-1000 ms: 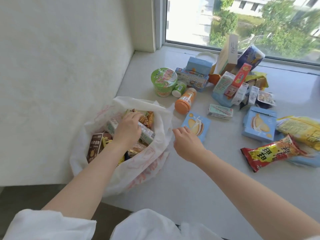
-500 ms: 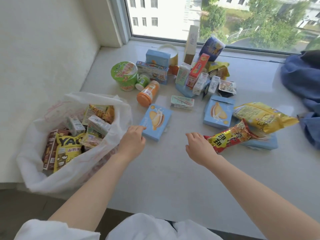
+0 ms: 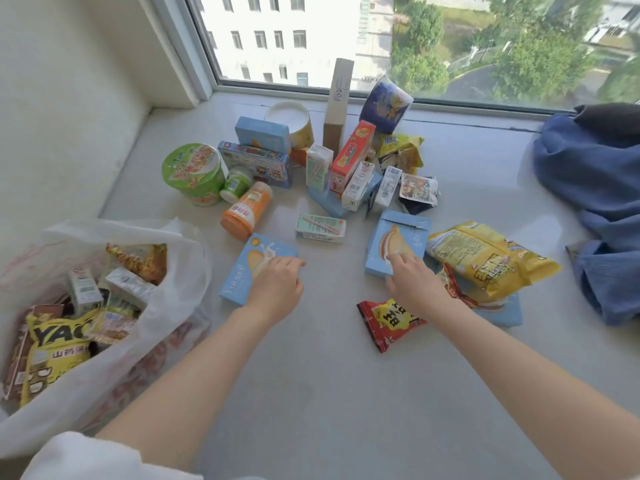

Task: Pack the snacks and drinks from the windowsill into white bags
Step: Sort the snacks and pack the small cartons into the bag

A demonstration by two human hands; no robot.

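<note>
both hands (image 3: 277,289) (image 3: 412,285) reached boxes | 2 blue boxes (image 3: 239,275) (image 3: 398,237) | fingers touching, grip unclear

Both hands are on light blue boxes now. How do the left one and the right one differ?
The left blue box lies closed beside the white bag; the right blue box shows a torn-open flap at its far end. The left box is turned diagonally; the right box lies nearly straight, next to the yellow chip bag. Both lie flat, picture up, each touched by a hand: left hand, right hand.
</note>
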